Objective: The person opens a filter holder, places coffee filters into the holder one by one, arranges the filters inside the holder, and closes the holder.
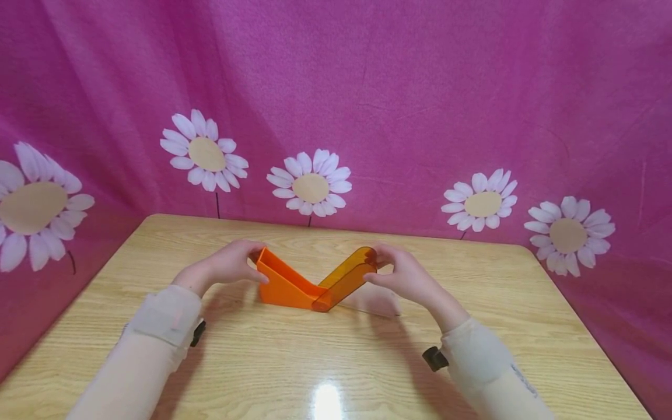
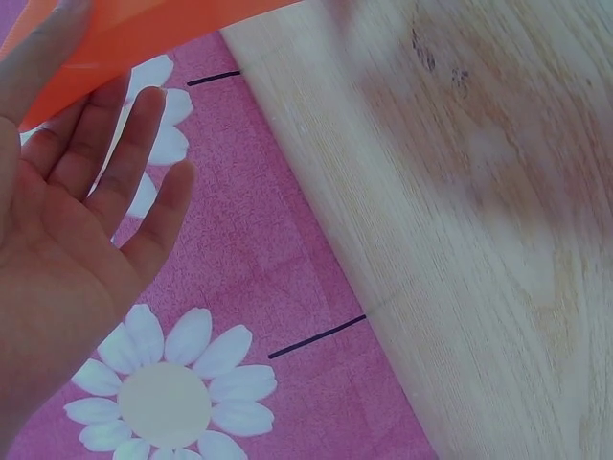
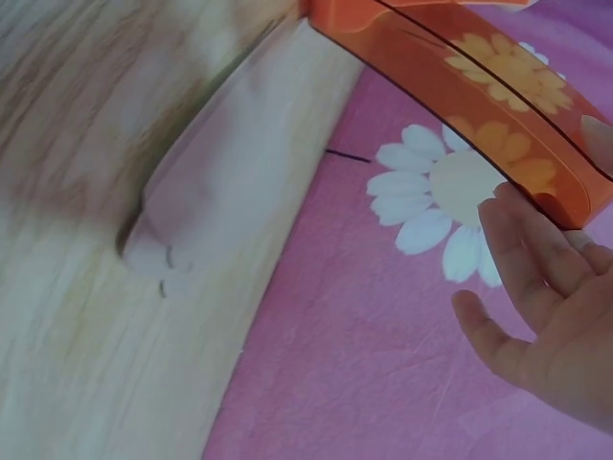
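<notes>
An orange plastic case (image 1: 286, 289) stands near the table's middle, its narrow top open. A translucent amber lid (image 1: 343, 286) joins it at the low right end and slants up to the right, so the two form a V. At the case's tall end my left hand (image 1: 231, 265) grips it, thumb on the near side. My right hand (image 1: 404, 271) pinches the raised end of the lid between thumb and fingers. In the right wrist view the hand (image 3: 565, 307) holds the lid (image 3: 450, 105) from below, its little finger apart.
A pale pinkish, flat, elongated piece (image 1: 373, 298) lies on the wooden table (image 1: 252, 361) beneath the raised lid. Behind the table's far edge hangs a magenta cloth (image 1: 367, 105) printed with white flowers.
</notes>
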The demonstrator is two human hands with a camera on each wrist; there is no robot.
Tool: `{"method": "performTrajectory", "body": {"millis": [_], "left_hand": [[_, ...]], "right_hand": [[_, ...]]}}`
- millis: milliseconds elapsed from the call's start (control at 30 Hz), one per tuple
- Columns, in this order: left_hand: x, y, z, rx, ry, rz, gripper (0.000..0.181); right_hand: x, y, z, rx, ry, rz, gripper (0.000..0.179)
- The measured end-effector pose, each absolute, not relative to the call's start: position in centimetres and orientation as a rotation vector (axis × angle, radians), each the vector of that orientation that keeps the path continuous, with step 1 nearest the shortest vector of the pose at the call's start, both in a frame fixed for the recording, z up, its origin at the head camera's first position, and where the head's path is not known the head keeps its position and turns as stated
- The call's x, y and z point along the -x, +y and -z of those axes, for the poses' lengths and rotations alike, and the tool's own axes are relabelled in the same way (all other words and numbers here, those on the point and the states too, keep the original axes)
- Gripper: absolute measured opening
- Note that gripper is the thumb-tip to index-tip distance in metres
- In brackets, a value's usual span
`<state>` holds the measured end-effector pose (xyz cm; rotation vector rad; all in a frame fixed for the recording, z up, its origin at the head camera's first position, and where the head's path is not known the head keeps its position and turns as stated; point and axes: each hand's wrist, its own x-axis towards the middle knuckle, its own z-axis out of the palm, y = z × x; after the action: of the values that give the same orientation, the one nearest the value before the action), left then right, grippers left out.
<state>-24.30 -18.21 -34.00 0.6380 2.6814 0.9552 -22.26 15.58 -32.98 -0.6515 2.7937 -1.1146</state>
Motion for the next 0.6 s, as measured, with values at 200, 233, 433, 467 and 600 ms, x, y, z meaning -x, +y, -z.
{"method": "performTrajectory", "body": {"millis": [200, 233, 433, 467, 600], "left_hand": [[24.2, -18.5, 34.0, -0.635, 2.7, -0.946, 0.036], [24.2, -18.6, 34.0, -0.637, 2.704, -0.944, 0.036], [24.2, -18.6, 33.8, -0.637, 2.711, -0.931, 0.035], [24.2, -18.6, 33.8, -0.638, 2.71, -0.93, 0.035], [24.2, -18.5, 33.8, -0.636, 2.71, -0.927, 0.036]], "right_hand": [[22.3, 16.7, 33.8, 0.615, 2.776, 1.103, 0.028], [22.3, 16.8, 33.9, 0.605, 2.774, 1.1, 0.029], [22.2, 17.3, 34.3, 0.56, 2.74, 1.135, 0.032], [22.2, 17.3, 34.3, 0.556, 2.738, 1.14, 0.033], [22.2, 17.4, 34.5, 0.549, 2.724, 1.153, 0.034]]}}
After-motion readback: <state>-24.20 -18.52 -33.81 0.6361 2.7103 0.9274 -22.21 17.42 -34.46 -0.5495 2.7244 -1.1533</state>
